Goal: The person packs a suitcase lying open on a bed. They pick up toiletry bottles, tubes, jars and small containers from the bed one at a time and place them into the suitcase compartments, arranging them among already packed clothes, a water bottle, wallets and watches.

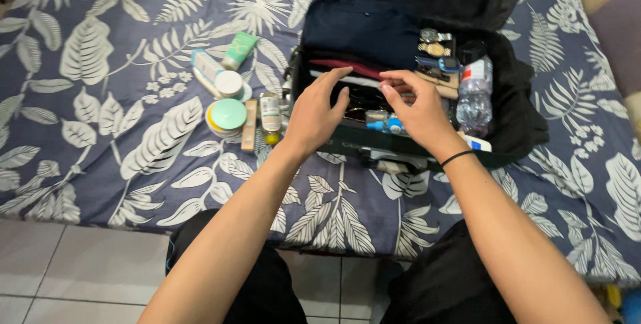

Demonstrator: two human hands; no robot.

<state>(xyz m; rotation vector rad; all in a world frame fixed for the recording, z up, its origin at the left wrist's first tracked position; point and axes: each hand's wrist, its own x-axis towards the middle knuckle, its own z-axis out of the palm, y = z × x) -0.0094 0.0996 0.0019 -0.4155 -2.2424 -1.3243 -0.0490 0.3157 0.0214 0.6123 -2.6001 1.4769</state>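
Bed, left to right. Toiletries lie near the suitcase's left edge: green tube point(240, 50), round green-lidded jar point(227, 116), small bottle point(270, 112). Open suitcase point(514, 123) at the bed's front edge. Left hand point(312, 113), fingers loosely open, rests on folded clothes point(360, 33). Right hand point(417, 107), fingertips pinched together; held item not discernible. Water bottle point(475, 93) along the right wall. Judgement: press clothes flat, slot small items into gaps.

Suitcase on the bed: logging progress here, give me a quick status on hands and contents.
Left hand and right hand both open, empty, reaching into the suitcase. Folded clothes, water bottle inside. Toiletries on the bedspread beside it.
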